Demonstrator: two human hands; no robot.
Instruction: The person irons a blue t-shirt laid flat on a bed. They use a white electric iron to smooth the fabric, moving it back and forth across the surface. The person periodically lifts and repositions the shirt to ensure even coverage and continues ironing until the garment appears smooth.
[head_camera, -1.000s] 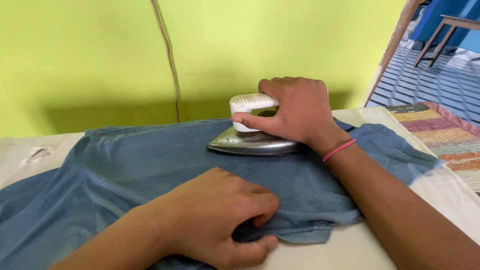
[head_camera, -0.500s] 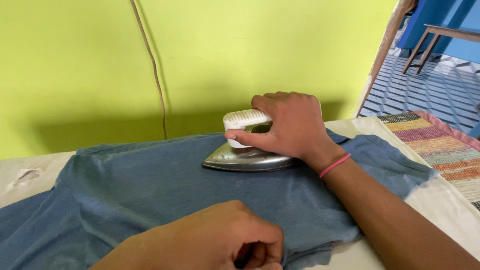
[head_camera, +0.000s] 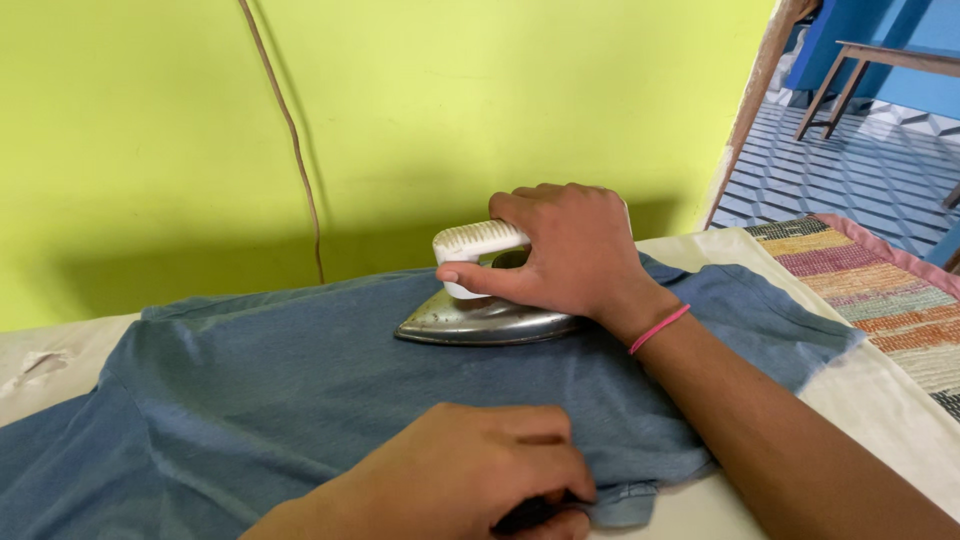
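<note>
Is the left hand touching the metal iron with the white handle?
Apart. The head view shows the left hand pinching the blue shirt's near hem, with bare cloth between it and the metal iron.

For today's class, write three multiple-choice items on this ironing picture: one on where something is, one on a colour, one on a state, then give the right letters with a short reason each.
1. Where does the iron rest?
A. on the blue-grey shirt
B. on the striped mat
C. on the tiled floor

2. What colour is the band on the right wrist?
A. green
B. pink
C. black

3. What is the left hand doing?
A. lying flat and open on the bare cloth
B. lifted in the air
C. pinching the shirt's near edge

Answers:
1 A, the metal soleplate lies on the shirt, with the right hand closed on the white handle.
2 B, a thin pink band circles the wrist.
3 C, its fingers curl down onto the hem at the near edge.
</note>
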